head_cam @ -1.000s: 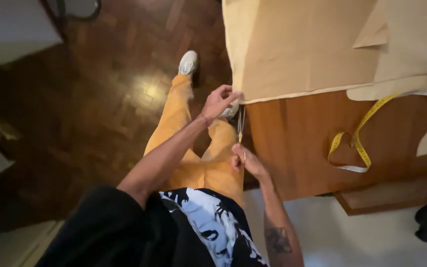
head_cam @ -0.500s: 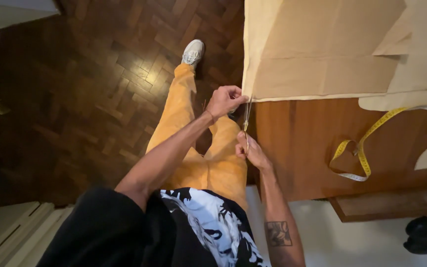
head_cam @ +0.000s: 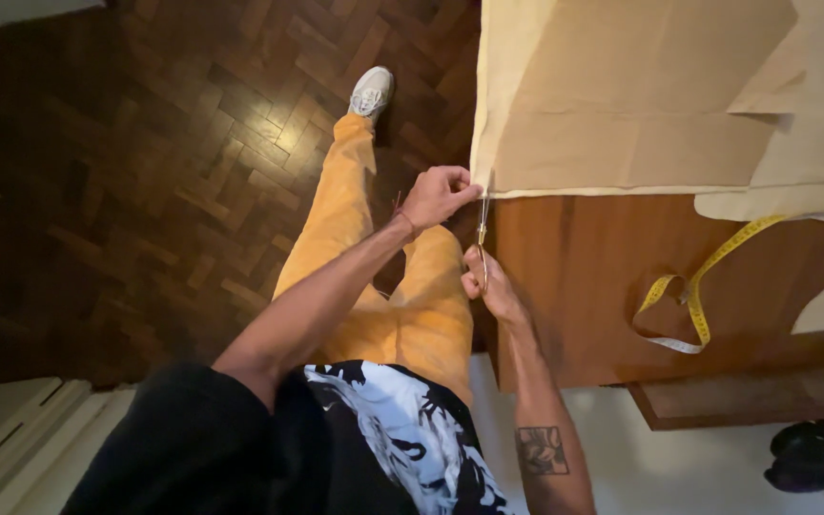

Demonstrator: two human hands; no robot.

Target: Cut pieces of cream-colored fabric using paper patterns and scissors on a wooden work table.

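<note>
Right hand sits nearest the body, at the near left corner of the wooden worktop, fingers closed round the handles of what appears to be a pair of scissors; the tool is thin and partly hidden, so its blade position cannot be told. Just beyond it, the left hand is pinched shut on the corner of the beige fabric, where the cloth's near edge meets the worktop's left edge. The two hands stand close together but not touching, with the tool upright between them, its tip at the cloth edge. The fabric lies flat across the far part of the worktop and drapes over its left side toward the parquet floor. Judgement: the cut is at its start, at the corner. Good practice here would be to keep the pinched corner taut and level, hold the blades square to the edge, and keep the left fingertips clear of the cutting line. The overhanging cloth could drag the edge sideways; support is advisable. A yellow measuring tape lies looped well to the right, clear of the work.
</note>
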